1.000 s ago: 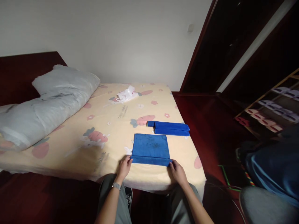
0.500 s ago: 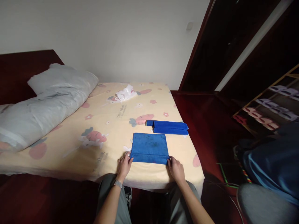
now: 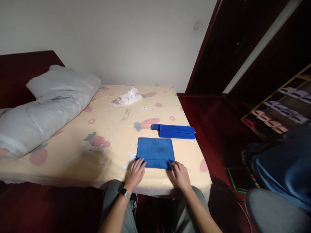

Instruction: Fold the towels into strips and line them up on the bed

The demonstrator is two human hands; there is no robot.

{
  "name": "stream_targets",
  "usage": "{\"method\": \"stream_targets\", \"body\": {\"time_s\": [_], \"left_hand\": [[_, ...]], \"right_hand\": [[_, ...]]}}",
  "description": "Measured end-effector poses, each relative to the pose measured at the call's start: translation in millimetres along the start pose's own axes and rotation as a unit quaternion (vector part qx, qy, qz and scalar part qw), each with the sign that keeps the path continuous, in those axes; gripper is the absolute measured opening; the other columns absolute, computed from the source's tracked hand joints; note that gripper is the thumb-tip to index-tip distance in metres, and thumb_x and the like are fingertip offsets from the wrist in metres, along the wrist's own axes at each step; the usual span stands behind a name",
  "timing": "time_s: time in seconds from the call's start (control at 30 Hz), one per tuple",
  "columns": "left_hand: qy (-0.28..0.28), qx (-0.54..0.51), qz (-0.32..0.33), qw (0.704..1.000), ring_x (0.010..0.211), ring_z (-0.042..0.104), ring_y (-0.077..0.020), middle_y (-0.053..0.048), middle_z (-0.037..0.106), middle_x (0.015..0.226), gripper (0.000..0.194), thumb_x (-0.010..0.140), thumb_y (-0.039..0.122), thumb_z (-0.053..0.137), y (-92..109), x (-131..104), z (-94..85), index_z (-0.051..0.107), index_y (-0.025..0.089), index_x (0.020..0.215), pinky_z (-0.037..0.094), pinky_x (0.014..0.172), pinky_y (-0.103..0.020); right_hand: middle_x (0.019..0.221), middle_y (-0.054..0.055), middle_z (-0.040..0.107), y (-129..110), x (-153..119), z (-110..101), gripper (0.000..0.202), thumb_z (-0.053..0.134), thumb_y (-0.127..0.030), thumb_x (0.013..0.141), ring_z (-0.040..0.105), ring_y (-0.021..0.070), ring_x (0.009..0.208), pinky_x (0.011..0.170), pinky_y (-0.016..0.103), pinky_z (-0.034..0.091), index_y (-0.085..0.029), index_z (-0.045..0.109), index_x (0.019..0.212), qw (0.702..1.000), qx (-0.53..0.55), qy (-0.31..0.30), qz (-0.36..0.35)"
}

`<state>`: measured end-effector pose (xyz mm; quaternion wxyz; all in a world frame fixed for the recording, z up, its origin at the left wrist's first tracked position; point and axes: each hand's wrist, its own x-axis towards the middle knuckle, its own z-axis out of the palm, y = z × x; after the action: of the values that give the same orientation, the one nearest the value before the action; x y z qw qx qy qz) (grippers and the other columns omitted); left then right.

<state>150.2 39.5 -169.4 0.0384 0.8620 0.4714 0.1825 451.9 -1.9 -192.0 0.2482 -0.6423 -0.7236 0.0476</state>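
A blue cloth, folded into a rectangle with a crease across its near part and dark smudges on top, lies flat at the bed's near edge. At its near left corner my left hand, with a watch on the wrist, has its fingers over the edge, gripping the cloth. My right hand holds the near right corner with bent fingers; the thumb is mostly hidden. Just beyond lies a second blue cloth, folded into a narrow strip with a short piece sticking out on its left.
The bed has a yellow sheet with carrot prints. A crumpled white plastic bag lies farther back, and a grey bundled quilt at left. On the right are a slipper rack, a grey stool and dark blue fabric.
Both hands have shifted slightly inward along the near edge of the cloth. The left fingers now reach over its top. The cloths have stayed in place.
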Motion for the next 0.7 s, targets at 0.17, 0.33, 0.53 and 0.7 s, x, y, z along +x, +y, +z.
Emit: {"method": "stream_targets", "body": {"time_s": [0.17, 0.33, 0.53, 0.7], "left_hand": [[-0.076, -0.007, 0.078, 0.994, 0.148, 0.033, -0.0216, -0.002, 0.035, 0.161, 0.055, 0.102, 0.032, 0.039, 8.9, 2.8, 6.3, 0.026, 0.032, 0.156, 0.031, 0.121, -0.048], [-0.095, -0.021, 0.077, 0.992, 0.148, 0.033, -0.0193, -0.001, 0.034, 0.161, 0.055, 0.103, 0.033, 0.036, 0.4, 3.6, 9.1, 0.023, 0.034, 0.157, 0.031, 0.121, -0.046], [-0.083, -0.033, 0.068, 0.994, 0.147, 0.034, -0.0178, -0.001, 0.037, 0.16, 0.053, 0.103, 0.03, 0.035, -0.3, 4.2, 13.1, 0.026, 0.034, 0.156, 0.031, 0.122, -0.045], [-0.055, -0.032, 0.043, 0.997, 0.146, 0.036, -0.0177, -0.002, 0.041, 0.158, 0.05, 0.103, 0.028, 0.036, -6.6, 3.2, 21.0, 0.034, 0.03, 0.153, 0.032, 0.122, -0.045]], "right_hand": [[0.151, 0.008, 0.049, -9.8, -2.4, 9.8, 0.047, 0.044, -0.026, 0.099, 0.043, 0.0279, 0.139, 0.113, 0.046, 0.036, -0.024, 0.05, 0.145, 0.995, 0.008, -0.05, -0.084], [0.152, 0.006, 0.048, -5.9, -2.5, 17.5, 0.052, 0.046, -0.022, 0.096, 0.045, 0.0267, 0.14, 0.113, 0.047, 0.038, -0.026, 0.047, 0.148, 0.997, -0.001, -0.052, -0.061], [0.147, 0.007, 0.053, -3.8, -1.1, 20.3, 0.053, 0.047, -0.018, 0.093, 0.049, 0.0266, 0.136, 0.111, 0.047, 0.041, -0.024, 0.051, 0.145, 0.998, 0.007, -0.036, -0.057], [0.146, 0.008, 0.055, -0.9, 0.1, 22.5, 0.051, 0.045, -0.015, 0.093, 0.051, 0.0263, 0.134, 0.11, 0.046, 0.044, -0.023, 0.053, 0.143, 0.998, 0.013, -0.026, -0.056]]}}
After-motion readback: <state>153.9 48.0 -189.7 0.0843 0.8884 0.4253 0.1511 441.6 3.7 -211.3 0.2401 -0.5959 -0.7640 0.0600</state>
